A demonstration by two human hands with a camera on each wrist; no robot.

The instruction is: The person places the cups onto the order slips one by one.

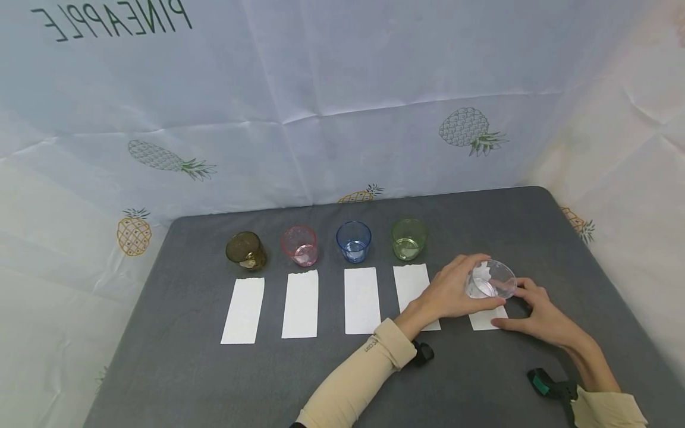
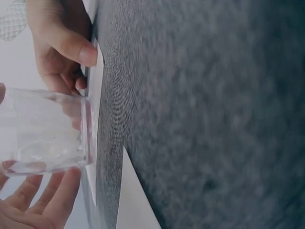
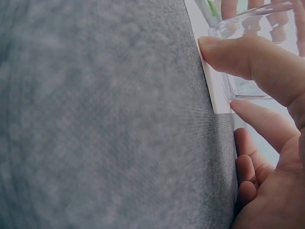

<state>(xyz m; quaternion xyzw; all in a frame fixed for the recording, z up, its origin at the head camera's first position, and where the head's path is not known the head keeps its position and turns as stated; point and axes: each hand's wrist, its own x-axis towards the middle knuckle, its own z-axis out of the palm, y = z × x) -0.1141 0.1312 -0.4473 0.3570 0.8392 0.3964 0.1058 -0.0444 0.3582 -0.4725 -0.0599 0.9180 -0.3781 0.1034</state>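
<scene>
My left hand [image 1: 455, 290] grips a clear tumbler [image 1: 492, 284] from its left side, thumb in front and fingers behind. The tumbler stands over a white paper strip [image 1: 483, 321], the rightmost in a row. To the right, my right hand [image 1: 541, 316] has its thumb and index finger spread apart. In the right wrist view, its thumb [image 3: 228, 55] rests at the edge of the strip, and the index fingertip is right by the tumbler's base. The other fingers of that hand are bent, low near the table.
Four-tumbler row aside, several coloured glasses line the back: brown [image 1: 246, 252], pink [image 1: 301, 246], blue [image 1: 354, 242], green [image 1: 409, 239]. White paper strips [image 1: 362, 300] lie in front of them on the grey table [image 1: 428, 392]. Pineapple-print cloth [image 1: 342, 71] hangs behind.
</scene>
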